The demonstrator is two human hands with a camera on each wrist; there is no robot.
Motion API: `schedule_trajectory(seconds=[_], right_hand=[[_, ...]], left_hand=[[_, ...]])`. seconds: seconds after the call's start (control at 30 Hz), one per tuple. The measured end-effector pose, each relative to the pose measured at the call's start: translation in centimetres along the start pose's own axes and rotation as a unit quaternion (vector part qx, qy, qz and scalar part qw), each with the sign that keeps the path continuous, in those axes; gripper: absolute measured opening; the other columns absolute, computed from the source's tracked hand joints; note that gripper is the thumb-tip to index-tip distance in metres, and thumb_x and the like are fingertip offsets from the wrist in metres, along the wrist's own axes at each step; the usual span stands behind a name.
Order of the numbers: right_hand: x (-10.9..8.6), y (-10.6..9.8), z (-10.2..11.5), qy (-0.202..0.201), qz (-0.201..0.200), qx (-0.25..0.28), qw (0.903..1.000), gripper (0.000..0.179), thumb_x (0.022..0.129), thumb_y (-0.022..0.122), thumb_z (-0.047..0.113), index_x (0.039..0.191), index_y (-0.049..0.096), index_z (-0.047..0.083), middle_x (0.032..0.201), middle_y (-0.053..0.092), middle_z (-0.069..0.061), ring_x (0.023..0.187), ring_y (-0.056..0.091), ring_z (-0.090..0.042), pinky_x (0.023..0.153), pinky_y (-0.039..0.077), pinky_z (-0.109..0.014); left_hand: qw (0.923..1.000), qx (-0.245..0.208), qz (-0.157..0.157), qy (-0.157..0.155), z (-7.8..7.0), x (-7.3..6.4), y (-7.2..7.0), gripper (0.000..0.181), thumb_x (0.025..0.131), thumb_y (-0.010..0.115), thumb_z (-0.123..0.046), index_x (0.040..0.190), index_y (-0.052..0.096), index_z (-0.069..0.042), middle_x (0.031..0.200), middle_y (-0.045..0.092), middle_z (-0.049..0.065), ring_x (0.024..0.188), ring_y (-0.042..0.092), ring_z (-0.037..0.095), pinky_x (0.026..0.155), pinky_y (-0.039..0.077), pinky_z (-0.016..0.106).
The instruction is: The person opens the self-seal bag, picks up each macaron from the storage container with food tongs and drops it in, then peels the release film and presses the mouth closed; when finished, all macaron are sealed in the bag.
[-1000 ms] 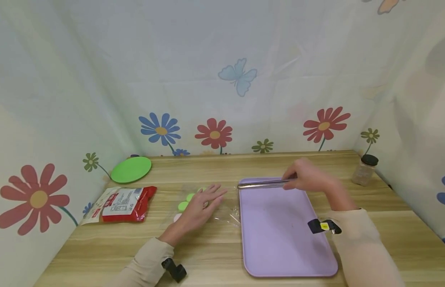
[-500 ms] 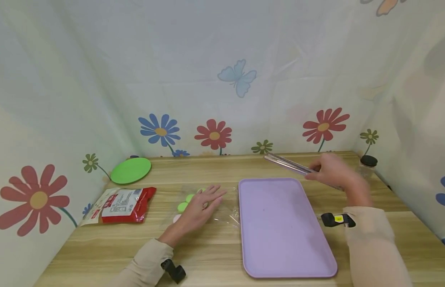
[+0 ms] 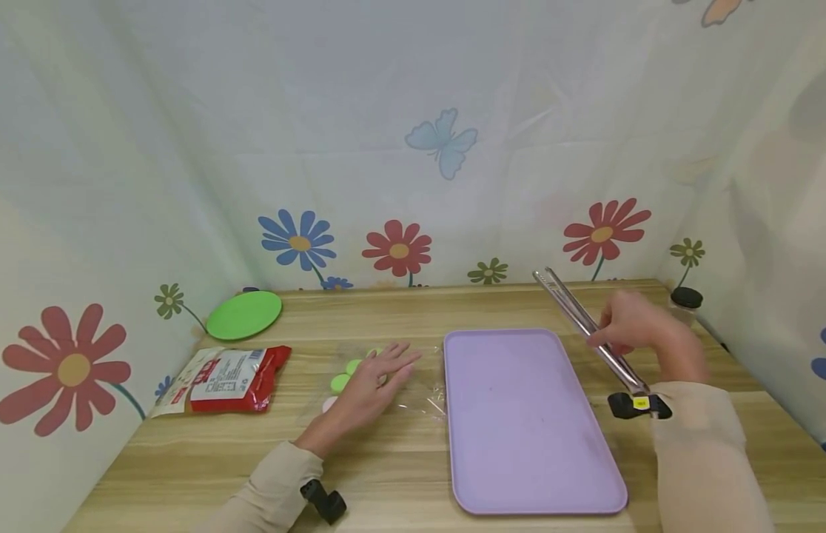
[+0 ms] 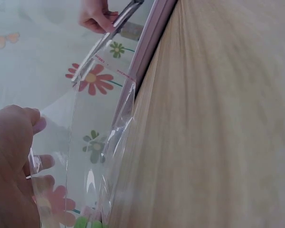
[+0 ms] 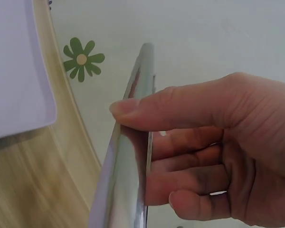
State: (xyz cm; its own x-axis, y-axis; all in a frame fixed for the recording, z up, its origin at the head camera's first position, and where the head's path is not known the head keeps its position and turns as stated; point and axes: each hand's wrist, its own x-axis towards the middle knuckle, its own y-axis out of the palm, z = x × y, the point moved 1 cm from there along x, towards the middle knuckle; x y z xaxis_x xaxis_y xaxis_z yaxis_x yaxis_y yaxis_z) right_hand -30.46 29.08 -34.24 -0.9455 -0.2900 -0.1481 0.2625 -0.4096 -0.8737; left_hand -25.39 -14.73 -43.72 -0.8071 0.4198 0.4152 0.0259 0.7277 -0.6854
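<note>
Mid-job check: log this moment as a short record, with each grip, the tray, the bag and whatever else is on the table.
Left grip: fingers extended, touching the bag
Right grip: holds the tongs
Tongs: slanted, right of the tray in the head view
Bag: clear, left of tray
Discs: green and pale, partly hidden by left grip
Tray: purple
Pack: red and white, left of bag
Plate: green, behind pack
Jar: black lid, body partly hidden
</note>
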Motion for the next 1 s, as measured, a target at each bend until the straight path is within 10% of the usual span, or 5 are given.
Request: schedule_trajectory(seconds=[0.4,1.0], right_hand=[[0.7,1.4,-2.8,0.066,0.043,-0.011,0.9968,0.028,0.084,0.079,0.028,0.071,0.070,0.005,0.061,0.063,-0.005,0.054,0.059,-0.019,0.050,0.042,-0.027],[0.8,2.9,-2.4,0.102,0.078,0.023,0.9914,0.022,0.084,0.080,0.017,0.075,0.069,0.000,0.060,0.057,-0.004,0.051,0.056,-0.016,0.055,0.054,-0.029]], left_hand=[[1.0000,-0.007,0.001,-0.001,0.0,-0.1,0.0,0.037,0.105,0.054,-0.028,0.137,0.063,-0.012,0.150,0.046,0.012,0.143,0.034,0.039,0.114,0.017,0.067],[0.9999,-0.006,0.009,-0.013,-0.1,0.1,0.0,0.038,0.105,0.053,-0.031,0.137,0.063,-0.013,0.151,0.045,0.011,0.146,0.031,0.029,0.116,0.016,0.065]])
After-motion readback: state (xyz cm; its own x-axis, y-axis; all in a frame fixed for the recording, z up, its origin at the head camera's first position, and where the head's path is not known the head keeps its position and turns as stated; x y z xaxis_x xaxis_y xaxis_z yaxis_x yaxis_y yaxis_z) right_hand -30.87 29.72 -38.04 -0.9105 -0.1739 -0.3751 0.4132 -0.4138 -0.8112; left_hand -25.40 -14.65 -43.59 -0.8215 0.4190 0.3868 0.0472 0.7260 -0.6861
